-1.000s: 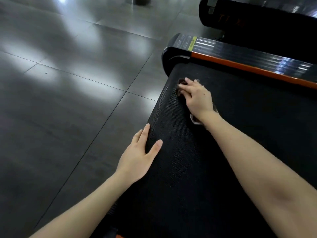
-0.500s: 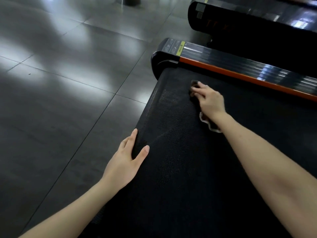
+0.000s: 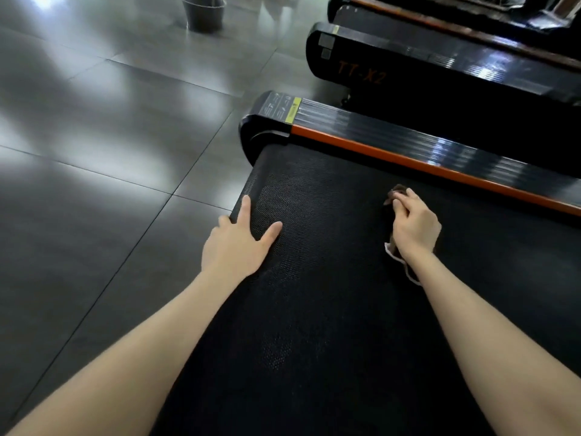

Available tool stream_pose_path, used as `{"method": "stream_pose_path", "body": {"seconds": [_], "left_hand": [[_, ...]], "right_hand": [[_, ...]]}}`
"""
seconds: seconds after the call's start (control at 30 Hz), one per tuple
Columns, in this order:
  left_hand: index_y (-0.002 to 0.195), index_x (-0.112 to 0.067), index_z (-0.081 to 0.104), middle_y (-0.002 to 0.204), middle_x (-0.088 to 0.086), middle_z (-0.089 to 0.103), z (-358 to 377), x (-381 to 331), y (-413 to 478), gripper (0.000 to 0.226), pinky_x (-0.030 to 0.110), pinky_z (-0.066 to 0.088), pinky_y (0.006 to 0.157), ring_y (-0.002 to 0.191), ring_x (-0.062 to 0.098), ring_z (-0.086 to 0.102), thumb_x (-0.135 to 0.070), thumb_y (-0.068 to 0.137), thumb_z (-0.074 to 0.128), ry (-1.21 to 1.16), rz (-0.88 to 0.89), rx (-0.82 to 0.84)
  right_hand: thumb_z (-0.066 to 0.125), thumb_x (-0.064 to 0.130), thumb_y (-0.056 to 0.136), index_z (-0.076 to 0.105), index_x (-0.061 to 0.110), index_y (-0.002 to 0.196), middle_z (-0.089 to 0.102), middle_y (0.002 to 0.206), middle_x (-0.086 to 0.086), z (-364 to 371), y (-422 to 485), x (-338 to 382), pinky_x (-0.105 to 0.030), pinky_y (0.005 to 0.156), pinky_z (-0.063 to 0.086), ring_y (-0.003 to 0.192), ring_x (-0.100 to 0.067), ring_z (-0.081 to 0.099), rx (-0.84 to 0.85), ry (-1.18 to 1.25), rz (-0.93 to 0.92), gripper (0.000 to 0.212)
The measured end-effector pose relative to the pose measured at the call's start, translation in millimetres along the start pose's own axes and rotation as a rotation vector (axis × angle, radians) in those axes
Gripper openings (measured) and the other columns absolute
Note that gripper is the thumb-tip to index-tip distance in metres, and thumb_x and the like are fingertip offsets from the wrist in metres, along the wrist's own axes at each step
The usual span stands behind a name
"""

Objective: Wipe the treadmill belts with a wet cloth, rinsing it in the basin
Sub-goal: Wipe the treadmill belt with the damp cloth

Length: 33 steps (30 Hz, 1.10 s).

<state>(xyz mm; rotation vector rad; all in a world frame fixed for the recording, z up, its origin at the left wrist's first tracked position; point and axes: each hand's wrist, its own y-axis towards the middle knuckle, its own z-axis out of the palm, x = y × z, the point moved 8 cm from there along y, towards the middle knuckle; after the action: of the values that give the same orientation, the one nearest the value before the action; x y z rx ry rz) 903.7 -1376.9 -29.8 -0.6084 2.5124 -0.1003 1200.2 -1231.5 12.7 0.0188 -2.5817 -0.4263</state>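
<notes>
Right hand grip holds the cloth on the belt near its right edge; left hand lies flat on the belt's end edge. Risk — the belt rolls under the flat palm, or the bunched cloth skips patches.

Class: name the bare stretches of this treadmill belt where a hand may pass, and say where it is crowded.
Free: the belt between the left hand and right hand, and the strip from the cloth to the orange rail. Crowded: the belt's left edge under the left hand, and where the right hand holds the cloth.
</notes>
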Motion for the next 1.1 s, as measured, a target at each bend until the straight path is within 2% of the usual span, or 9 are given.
{"method": "stream_pose_path", "body": {"seconds": [0.13,0.27,0.37,0.47,0.6,0.67,0.87,1.03,1.1], "left_hand": [[0.150,-0.035,0.002,0.136,0.014,0.038,2.8,6.7,4.7,0.075,0.040,0.041,0.088,0.117,0.034,0.047,-0.071,0.088,0.023,0.033,0.003,-0.061],[0.150,-0.039,0.001,0.139,0.011,0.036,4.7,7.8,8.3,0.073,0.038,0.041,0.087,0.118,0.032,0.046,-0.070,0.088,0.023,0.023,0.016,-0.065],[0.149,-0.041,0.000,0.141,0.009,0.035,5.0,13.0,9.2,0.073,0.040,0.042,0.088,0.119,0.030,0.047,-0.072,0.086,0.023,-0.028,0.016,-0.046],[0.148,-0.042,0.000,0.142,0.008,0.034,5.5,13.0,9.8,0.073,0.039,0.042,0.088,0.119,0.029,0.047,-0.072,0.086,0.024,-0.044,0.018,-0.038],[0.149,-0.040,-0.001,0.141,0.010,0.034,5.2,9.9,9.8,0.073,0.039,0.042,0.087,0.117,0.030,0.048,-0.070,0.086,0.022,0.003,0.008,-0.076],[0.149,-0.040,-0.002,0.142,0.010,0.033,4.8,10.5,9.2,0.073,0.040,0.043,0.087,0.117,0.030,0.048,-0.070,0.086,0.021,0.019,0.003,-0.077],[0.148,-0.043,-0.001,0.141,0.007,0.035,2.4,11.2,8.0,0.071,0.038,0.043,0.087,0.117,0.028,0.048,-0.069,0.087,0.023,-0.009,0.014,-0.077],[0.149,-0.041,0.000,0.139,0.007,0.037,0.5,10.1,5.8,0.072,0.038,0.045,0.087,0.114,0.028,0.051,-0.070,0.087,0.023,-0.022,0.018,-0.069],[0.149,-0.041,0.001,0.139,0.007,0.037,1.1,10.9,5.1,0.071,0.039,0.046,0.088,0.114,0.028,0.051,-0.069,0.087,0.023,-0.019,0.008,-0.067]], "right_hand": [[0.046,0.026,0.098,0.065,0.020,0.121,0.052,0.139,0.001,47.8,40.1,65.1,-0.031,0.100,0.034,0.127,-0.026,0.048,0.070,0.003,-0.069,0.030],[0.049,0.026,0.097,0.065,0.021,0.121,0.048,0.143,0.002,115.7,25.3,170.9,-0.031,0.106,0.028,0.134,-0.025,0.040,0.275,0.050,-0.402,0.028],[0.052,0.025,0.097,0.065,0.020,0.122,0.047,0.143,0.002,117.0,21.5,180.5,-0.028,0.109,0.024,0.137,-0.022,0.037,0.404,0.038,-0.568,0.029],[0.054,0.023,0.095,0.067,0.018,0.118,0.053,0.138,0.001,76.3,60.5,112.0,-0.026,0.103,0.033,0.128,-0.020,0.049,0.291,0.045,-0.399,0.027],[0.050,0.022,0.097,0.064,0.012,0.122,0.050,0.141,-0.001,48.0,76.3,52.3,-0.031,0.102,0.034,0.128,-0.026,0.048,0.131,-0.015,-0.164,0.030],[0.048,0.023,0.098,0.066,0.014,0.120,0.051,0.139,-0.003,63.2,68.6,87.7,-0.029,0.101,0.034,0.127,-0.027,0.048,0.102,0.052,-0.187,0.029],[0.043,0.024,0.100,0.062,0.018,0.124,0.043,0.147,-0.005,112.6,44.2,184.0,-0.034,0.109,0.028,0.134,-0.027,0.040,0.301,0.076,-0.426,0.031],[0.042,0.046,0.097,0.031,0.029,0.147,0.016,0.158,-0.004,100.9,32.3,184.5,-0.053,0.114,-0.004,0.147,-0.026,0.005,0.472,0.141,-0.506,0.054],[0.046,0.055,0.092,0.026,0.035,0.148,0.012,0.159,-0.008,107.8,32.0,176.1,-0.057,0.113,-0.004,0.147,-0.027,0.005,0.479,0.041,-0.456,0.063]]}}
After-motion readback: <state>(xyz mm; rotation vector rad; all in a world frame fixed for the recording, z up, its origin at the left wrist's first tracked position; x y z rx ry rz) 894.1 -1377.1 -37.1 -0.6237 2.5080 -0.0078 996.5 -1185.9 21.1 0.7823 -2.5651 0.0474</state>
